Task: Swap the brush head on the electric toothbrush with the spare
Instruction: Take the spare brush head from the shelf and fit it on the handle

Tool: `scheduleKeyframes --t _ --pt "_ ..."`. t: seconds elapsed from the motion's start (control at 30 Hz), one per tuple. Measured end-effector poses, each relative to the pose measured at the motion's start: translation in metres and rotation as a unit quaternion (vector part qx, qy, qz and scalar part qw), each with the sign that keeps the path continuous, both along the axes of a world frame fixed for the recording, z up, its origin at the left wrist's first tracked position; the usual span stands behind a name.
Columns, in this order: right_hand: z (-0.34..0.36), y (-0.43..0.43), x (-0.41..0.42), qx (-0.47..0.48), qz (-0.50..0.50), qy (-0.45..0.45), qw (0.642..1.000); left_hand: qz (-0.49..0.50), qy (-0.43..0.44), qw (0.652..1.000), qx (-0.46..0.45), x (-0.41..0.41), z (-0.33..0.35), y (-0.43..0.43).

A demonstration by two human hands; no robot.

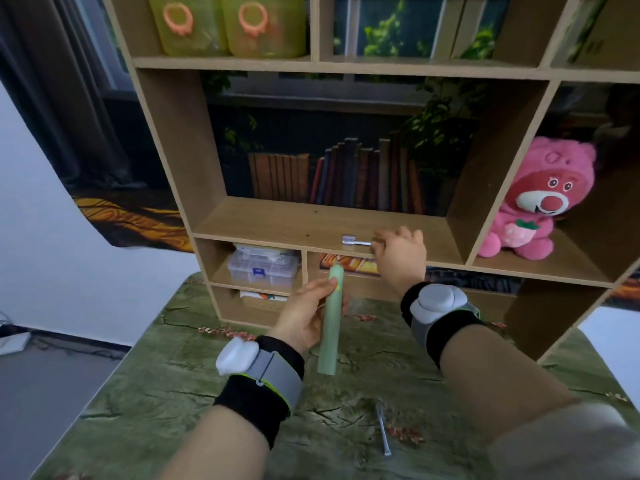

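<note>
My left hand [304, 315] grips the pale green toothbrush handle [330, 320], held upright above the table with its bare metal shaft at the top and no head on it. My right hand [400, 252] reaches onto the middle shelf, its fingers closed on the stem end of a white spare brush head [353, 240] that lies on the shelf board with the bristles pointing left. A second white brush head [383, 432] lies on the table close to me, between my forearms.
A wooden shelf unit [263, 220] stands on a table covered with a green patterned cloth [194, 368]. Clear plastic boxes [263, 266] fill a lower cubby. A pink plush bear [535, 202] sits in the right compartment. Two yellow-green jugs [228, 26] stand on top.
</note>
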State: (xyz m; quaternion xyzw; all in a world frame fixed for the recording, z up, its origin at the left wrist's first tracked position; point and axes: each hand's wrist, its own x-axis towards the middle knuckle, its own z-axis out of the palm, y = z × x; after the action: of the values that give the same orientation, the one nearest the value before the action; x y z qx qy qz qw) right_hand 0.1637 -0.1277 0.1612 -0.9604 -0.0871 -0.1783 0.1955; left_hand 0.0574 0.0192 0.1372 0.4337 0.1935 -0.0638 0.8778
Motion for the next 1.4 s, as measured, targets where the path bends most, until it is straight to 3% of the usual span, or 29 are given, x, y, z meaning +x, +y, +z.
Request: scheduleKeyframes --t 0.17,0.47,0.63,0.7,0.77,0.87,0.93,1.0,1.13,1.4 --pt "0.003 0.002 0.008 -0.091 -0.009 0.017 0.996 -0.002 0.009 1.000 0.000 -0.007 -0.005 0.006" --pt "0.004 0.009 0.007 -0.114 0.008 0.014 0.993 -0.009 0.009 1.000 -0.005 -0.016 -0.007 0.007" --pt "-0.003 0.011 0.000 -0.056 0.019 0.040 0.997 -0.012 0.008 1.000 0.003 -0.021 -0.009 0.006" --pt "-0.010 0.012 -0.011 0.080 0.030 0.100 0.991 -0.014 0.014 1.000 0.007 -0.025 -0.013 0.006" --pt "-0.020 0.012 -0.028 0.270 0.059 0.176 0.945 -0.015 0.022 0.999 0.019 -0.031 -0.018 0.005" --pt "-0.040 0.016 -0.056 0.484 0.078 0.275 0.827 -0.027 0.028 0.997 0.061 -0.039 -0.029 0.002" --pt "-0.048 0.019 -0.069 0.583 0.070 0.316 0.745 -0.046 0.034 0.996 0.073 -0.045 -0.034 -0.003" --pt "-0.054 0.019 -0.077 0.632 0.050 0.338 0.695 -0.059 0.043 0.995 0.072 -0.049 -0.038 -0.006" --pt "-0.058 0.015 -0.083 0.656 0.021 0.357 0.664 -0.068 0.048 0.994 0.075 -0.053 -0.042 -0.010" --pt "-0.061 0.010 -0.089 0.638 0.041 0.352 0.683 -0.075 0.055 0.994 0.062 -0.061 -0.038 -0.013"
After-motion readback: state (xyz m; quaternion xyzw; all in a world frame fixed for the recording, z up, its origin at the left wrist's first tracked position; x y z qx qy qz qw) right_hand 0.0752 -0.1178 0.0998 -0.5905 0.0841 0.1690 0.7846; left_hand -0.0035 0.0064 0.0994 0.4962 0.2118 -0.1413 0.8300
